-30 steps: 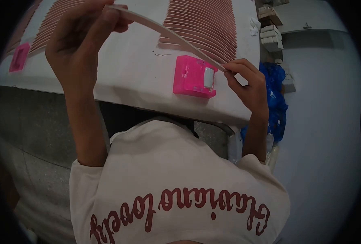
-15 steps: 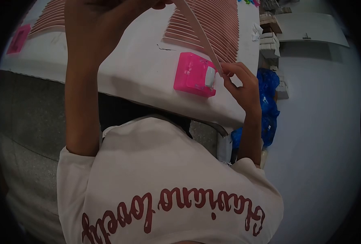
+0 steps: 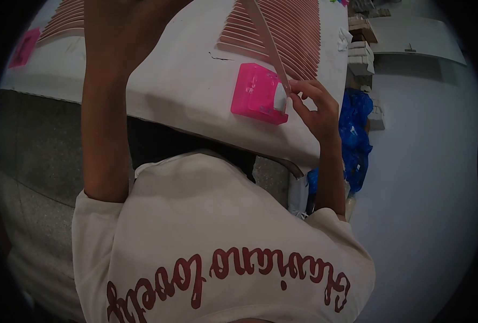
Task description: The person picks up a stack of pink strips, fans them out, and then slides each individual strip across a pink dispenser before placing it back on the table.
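Observation:
My right hand point(image 3: 318, 110) pinches the lower end of a long, thin pale pink strip point(image 3: 270, 47) between thumb and fingers. The strip slants up and leftward, out past the top edge. Just left of that hand, a bright pink box point(image 3: 252, 94) with a white piece point(image 3: 280, 98) at its right side sits on the white table point(image 3: 185, 102). Behind the strip lie rows of similar pink strips point(image 3: 303, 40). My left hand point(image 3: 126, 32) is raised at the upper left; its fingers are cut off by the top edge, so its grip is hidden.
More pink strips point(image 3: 66, 20) lie at the far left, beside another pink object point(image 3: 25, 47). Past the table's right edge are a blue plastic bag point(image 3: 355, 140) and stacked pale bundles point(image 3: 361, 58). The table's front edge runs close to my body.
My left hand has moved up, taking its fingers out of view. My right hand, still pinching the strip, has shifted slightly up and left. The view has shifted a little.

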The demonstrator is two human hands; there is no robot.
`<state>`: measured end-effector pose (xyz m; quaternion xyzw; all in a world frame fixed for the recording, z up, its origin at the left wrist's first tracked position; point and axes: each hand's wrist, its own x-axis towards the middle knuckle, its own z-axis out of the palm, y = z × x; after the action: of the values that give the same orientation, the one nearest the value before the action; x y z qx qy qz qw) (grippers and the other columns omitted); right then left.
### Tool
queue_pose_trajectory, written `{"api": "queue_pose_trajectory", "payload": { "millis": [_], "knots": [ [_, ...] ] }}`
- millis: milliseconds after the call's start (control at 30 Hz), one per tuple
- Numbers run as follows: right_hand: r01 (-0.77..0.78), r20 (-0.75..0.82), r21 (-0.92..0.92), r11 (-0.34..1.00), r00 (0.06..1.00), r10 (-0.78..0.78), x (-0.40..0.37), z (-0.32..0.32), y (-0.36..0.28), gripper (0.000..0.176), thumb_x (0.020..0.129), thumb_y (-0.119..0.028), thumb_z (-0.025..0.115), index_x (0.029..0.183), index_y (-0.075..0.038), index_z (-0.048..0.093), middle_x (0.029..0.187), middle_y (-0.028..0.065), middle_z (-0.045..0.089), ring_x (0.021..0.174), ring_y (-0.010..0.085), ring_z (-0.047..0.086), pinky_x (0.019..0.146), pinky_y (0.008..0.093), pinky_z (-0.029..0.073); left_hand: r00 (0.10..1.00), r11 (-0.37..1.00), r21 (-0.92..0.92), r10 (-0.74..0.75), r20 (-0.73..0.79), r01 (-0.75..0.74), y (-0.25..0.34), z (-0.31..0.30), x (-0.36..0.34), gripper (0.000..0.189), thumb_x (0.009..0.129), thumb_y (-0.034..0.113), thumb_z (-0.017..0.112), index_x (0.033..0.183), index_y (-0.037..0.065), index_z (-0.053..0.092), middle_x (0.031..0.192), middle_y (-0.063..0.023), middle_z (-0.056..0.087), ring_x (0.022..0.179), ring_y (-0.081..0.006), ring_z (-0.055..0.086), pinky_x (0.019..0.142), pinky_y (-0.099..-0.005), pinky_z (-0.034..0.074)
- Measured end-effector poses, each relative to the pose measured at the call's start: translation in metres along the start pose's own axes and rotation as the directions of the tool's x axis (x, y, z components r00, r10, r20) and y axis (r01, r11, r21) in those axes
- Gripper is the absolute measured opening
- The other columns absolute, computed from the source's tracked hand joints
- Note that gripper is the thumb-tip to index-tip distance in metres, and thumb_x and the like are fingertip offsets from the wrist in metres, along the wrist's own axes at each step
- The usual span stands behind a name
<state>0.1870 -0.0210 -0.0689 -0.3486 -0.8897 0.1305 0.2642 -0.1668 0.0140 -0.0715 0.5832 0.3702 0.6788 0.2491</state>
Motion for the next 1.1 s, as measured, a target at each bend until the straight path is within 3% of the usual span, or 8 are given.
{"api": "queue_pose_trajectory", "payload": {
  "millis": [400,500,600,700,767,800,867,1100],
  "knots": [
    [0.043,0.027,-0.096,0.994,0.999,-0.041,0.004,0.007,0.001,0.037,0.079,0.001,0.074,0.113,-0.013,0.07,0.093,0.0054,0.067,0.079,0.0184,0.064,0.064,0.0309,0.058,0.998,0.987,0.162,-0.009,0.061,-0.001,0.005,-0.014,-0.009,0.022,0.089,0.003,0.068,0.111,0.0,0.068,0.102,-0.0118,0.072,0.089,-0.0162,0.069,0.081,-0.0282,0.057],
    [0.015,0.063,-0.12,0.993,0.998,-0.007,0.004,0.006,-0.001,0.031,0.078,0.005,0.074,0.107,-0.008,0.072,0.097,0.0089,0.069,0.082,0.0195,0.068,0.066,0.0294,0.058,0.997,0.98,0.199,-0.013,0.075,-0.002,0.006,-0.02,-0.012,0.022,0.089,0.003,0.068,0.111,0.0,0.068,0.102,-0.0116,0.072,0.089,-0.016,0.069,0.081,-0.028,0.057],
    [0.038,0.09,-0.152,0.988,0.996,-0.024,0.003,0.004,0.0,0.042,0.077,0.001,0.075,0.115,-0.015,0.071,0.086,0.0065,0.064,0.078,0.0186,0.062,0.063,0.0306,0.056,0.995,0.976,0.219,-0.018,0.093,-0.003,0.007,-0.02,-0.014,0.022,0.089,0.004,0.068,0.11,0.0,0.068,0.102,-0.0114,0.072,0.09,-0.0158,0.069,0.081,-0.028,0.057],
    [0.006,0.145,-0.182,0.983,0.989,0.021,0.0,0.0,-0.001,0.043,0.075,0.001,0.076,0.115,-0.015,0.071,0.084,0.0069,0.062,0.077,0.0191,0.062,0.064,0.0306,0.056,0.979,0.968,0.223,-0.15,0.138,0.117,-0.001,-0.026,-0.021,0.019,0.087,0.006,0.072,0.106,0.004,0.072,0.101,-0.0061,0.073,0.09,-0.0101,0.066,0.078,-0.0248,0.054],
    [0.005,0.166,-0.213,0.977,0.986,0.031,-0.005,-0.002,0.003,0.044,0.075,0.003,0.075,0.115,-0.015,0.071,0.084,0.0071,0.062,0.076,0.0195,0.062,0.065,0.0311,0.056,0.948,0.92,0.385,-0.059,0.312,-0.07,-0.011,-0.028,-0.025,0.014,0.086,0.011,0.073,0.1,0.006,0.074,0.09,-0.002,0.074,0.072,-0.0062,0.063,0.055,-0.0199,0.043],
    [0.001,0.163,-0.212,0.977,0.986,0.035,-0.007,-0.005,0.003,0.044,0.075,0.003,0.075,0.115,-0.015,0.071,0.084,0.0071,0.062,0.076,0.0195,0.062,0.065,0.0311,0.056,0.947,0.921,0.384,-0.06,0.317,-0.07,-0.014,-0.026,-0.029,0.014,0.086,0.011,0.073,0.1,0.006,0.074,0.09,-0.002,0.074,0.072,-0.0062,0.063,0.055,-0.0199,0.043],
    [-0.048,0.217,-0.236,0.971,0.971,0.101,-0.011,-0.012,0.002,0.049,0.074,0.006,0.073,0.117,-0.017,0.07,0.084,0.0066,0.062,0.076,0.0188,0.061,0.065,0.0307,0.055,0.923,0.942,0.332,-0.172,0.345,0.052,-0.016,-0.02,-0.035,0.01,0.086,0.017,0.073,0.094,0.01,0.076,0.087,0.0041,0.073,0.068,-0.0035,0.055,0.054,-0.0223,0.034],
    [-0.16,0.252,-0.262,0.952,0.941,0.227,-0.032,-0.04,0.008,0.051,0.072,0.009,0.071,0.116,-0.018,0.07,0.081,0.0057,0.058,0.076,0.0182,0.058,0.064,0.03,0.053,0.85,0.926,0.349,-0.294,0.438,0.14,-0.021,0.015,-0.045,0.011,0.084,0.012,0.073,0.094,0.008,0.075,0.083,0.0005,0.071,0.069,-0.0067,0.054,0.06,-0.0234,0.042]
  ]
}}
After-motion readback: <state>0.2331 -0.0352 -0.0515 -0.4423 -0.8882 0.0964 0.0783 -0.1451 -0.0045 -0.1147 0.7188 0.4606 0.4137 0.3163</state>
